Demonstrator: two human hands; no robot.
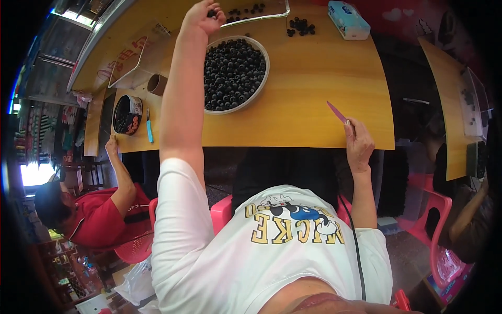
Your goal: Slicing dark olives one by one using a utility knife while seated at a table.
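My left hand (205,19) is stretched out to the far side of the table, its fingers curled around small black round pieces (211,13). Below that forearm stands a wide white bowl (267,68), heaped with similar black pieces (235,73) that show ring-like marks. The forearm covers the bowl's left side. At the near right edge of the table, my right hand (360,145) grips a small knife (337,112) with a pink blade pointing up and left. Whether the pieces are fruit or moulded parts, I cannot tell.
Beyond the bowl lie a clear-edged tray (261,19) with scattered black pieces, a loose cluster (300,27) and a blue tissue pack (349,20). To the left are a brown cup (156,84), a blue-handled knife (149,131) and a black tub (137,116) near a red-shirted person's hand.
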